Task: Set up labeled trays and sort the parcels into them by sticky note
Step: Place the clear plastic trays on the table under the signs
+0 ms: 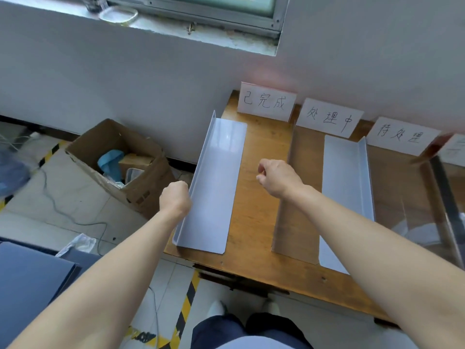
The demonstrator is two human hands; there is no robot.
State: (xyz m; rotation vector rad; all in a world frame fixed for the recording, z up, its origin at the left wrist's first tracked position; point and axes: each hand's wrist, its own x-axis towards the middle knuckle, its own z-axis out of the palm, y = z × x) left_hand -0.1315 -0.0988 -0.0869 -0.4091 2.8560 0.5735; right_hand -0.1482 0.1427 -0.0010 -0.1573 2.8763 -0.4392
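Observation:
A grey-white L-shaped tray [214, 187] lies at the left edge of the wooden table [254, 222], its upright wall on the left. My left hand [176, 197] is curled against that wall and seems to grip it. My right hand [276, 177] hovers over the bare wood right of this tray, fingers curled, nothing visible in it. A clear L-shaped piece [284, 210] and a second grey-white tray [344, 187] lie further right. Three handwritten label cards [266, 102], [329, 118], [402, 136] lean on the wall behind. No parcels are in sight.
An open cardboard box [118, 159] with blue items stands on the floor left of the table. Cables and yellow-black tape [186, 306] run across the floor. A clear container [442, 197] stands at the table's right end. A dark blue surface [30, 285] fills the lower left.

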